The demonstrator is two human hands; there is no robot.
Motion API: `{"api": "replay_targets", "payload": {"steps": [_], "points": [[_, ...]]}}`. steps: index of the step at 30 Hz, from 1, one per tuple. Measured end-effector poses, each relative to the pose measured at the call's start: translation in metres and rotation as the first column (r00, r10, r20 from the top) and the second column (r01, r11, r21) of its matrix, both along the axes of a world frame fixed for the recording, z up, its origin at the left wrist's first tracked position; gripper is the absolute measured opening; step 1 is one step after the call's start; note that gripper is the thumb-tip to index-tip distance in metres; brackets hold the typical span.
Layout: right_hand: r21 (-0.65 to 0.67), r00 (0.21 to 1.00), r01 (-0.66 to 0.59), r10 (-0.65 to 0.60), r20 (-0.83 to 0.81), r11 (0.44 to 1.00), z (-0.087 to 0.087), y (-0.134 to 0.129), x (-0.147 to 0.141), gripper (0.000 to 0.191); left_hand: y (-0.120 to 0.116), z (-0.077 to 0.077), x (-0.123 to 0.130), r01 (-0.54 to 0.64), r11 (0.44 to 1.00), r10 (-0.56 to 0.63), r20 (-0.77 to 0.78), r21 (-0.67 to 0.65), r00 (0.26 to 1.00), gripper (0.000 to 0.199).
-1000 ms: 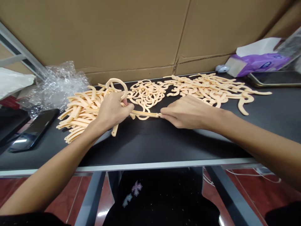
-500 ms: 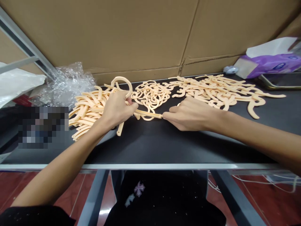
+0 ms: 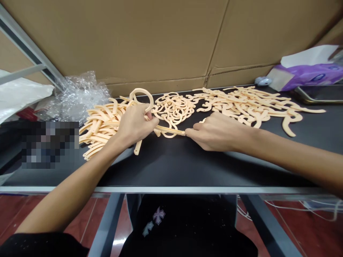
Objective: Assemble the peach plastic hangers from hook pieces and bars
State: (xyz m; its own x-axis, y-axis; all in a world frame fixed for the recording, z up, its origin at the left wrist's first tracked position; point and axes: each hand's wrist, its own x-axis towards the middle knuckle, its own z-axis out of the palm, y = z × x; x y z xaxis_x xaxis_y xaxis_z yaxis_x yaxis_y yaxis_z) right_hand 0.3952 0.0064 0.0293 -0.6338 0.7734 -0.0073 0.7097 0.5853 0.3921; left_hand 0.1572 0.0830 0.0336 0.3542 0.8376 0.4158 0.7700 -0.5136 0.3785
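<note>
Closed with curled fingers and thumb, by the left hand, around one part of a straight peach-coloured strip; pinched at its far right end, between thumb and forefinger, by the right hand, likewise closed. Held so between both hands, above the black tabletop and in front of the middle heap. Looping up from behind the left hand, a curved piece in the same colour; impossible to tell, beneath the fingers, whether joined to the strip. Poking out below the same hand, a lower strip with a small hole near its end. Just beside and partly behind the left hand, a heap of long strips; between the hands and farther back, a tangle of thin curved pieces; behind the right hand and spreading rightward, a heap of wavy pieces. At the back left, crumpled clear plastic, near a white sheet and a metal frame. At the back right, a purple tissue pack, with a dark metal-rimmed object in front. Behind everything, brown cardboard. Below the tabletop, a red tiled floor, pale cables and dark clothing with cross-shaped motifs.
</note>
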Motion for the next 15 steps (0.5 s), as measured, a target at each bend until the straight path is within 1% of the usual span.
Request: {"api": "replay_targets", "payload": {"steps": [4,7,10,12,13,15], "points": [[0.036,0.998,0.056,-0.055,-0.013,0.998,-0.005,-0.006,0.0,0.023,-0.001,0.0,0.0,-0.011,1.0,0.011,-0.011,0.027,1.0,0.016],[0.115,0.998,0.036,-0.029,-0.061,0.993,-0.009,-0.007,0.008,0.025,-0.002,0.0,0.0,-0.012,0.999,0.013,-0.02,0.053,1.0,0.027],[0.255,0.984,0.002,0.043,-0.171,0.967,-0.011,-0.004,0.021,0.034,-0.002,0.001,0.0,-0.022,0.997,0.023,-0.012,0.07,1.0,0.037],[0.349,0.957,0.011,0.091,-0.277,0.937,-0.011,-0.001,0.029,0.04,-0.003,0.002,0.0,-0.041,0.996,0.04,0.018,0.078,0.999,0.039],[0.381,0.937,0.025,0.111,-0.33,0.924,-0.01,0.0,0.033,0.042,-0.003,0.003,0.0,-0.049,0.995,0.046,0.039,0.084,0.998,0.038],[0.403,0.895,0.059,0.13,-0.427,0.913,-0.009,0.002,0.038,0.042,-0.003,0.005,-0.001,-0.064,0.991,0.054,0.086,0.12,0.995,0.037]]}}
